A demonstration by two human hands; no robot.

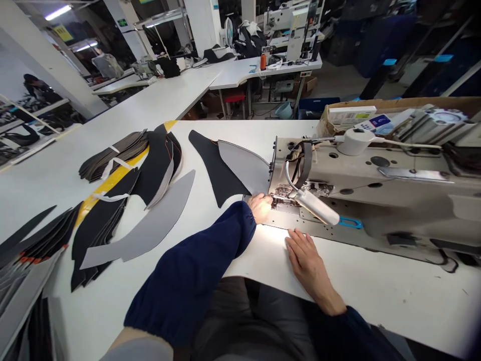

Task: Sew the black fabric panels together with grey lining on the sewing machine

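At the sewing machine: an industrial sewing machine [361,185] stands on the white bench [379,296], with a lit gooseneck lamp [317,206] bent down across the front of its head.

Work piece: a gray panel [244,168] lies over a black panel [214,170], its right end reaching the machine head beside the needle area.

Left hand: the left hand [259,208], in a navy sleeve [195,271], sits at the lower edge of the gray panel, just beside the needle area. Its grip is curled downward, but how firmly it has hold of the panel cannot be told.

Right hand: the right hand [308,265] lies flat on the bench, fingers spread, its grip open and holding nothing, just short of the machine's metal bed plate [319,225].

Edges: the near bench edge runs below the right wrist, above the person's dark trousers [240,311]. The plate's edge lies just beyond the right fingertips.

Room: white bench stretches right of the right hand. A narrower band separates the black panel from a curved gray strip [139,225].

Stacks: piled black and gray cut panels [112,155] sit further left, over yellow tape [108,185].

Behind: a cardboard box [394,113] stands beyond the machine.
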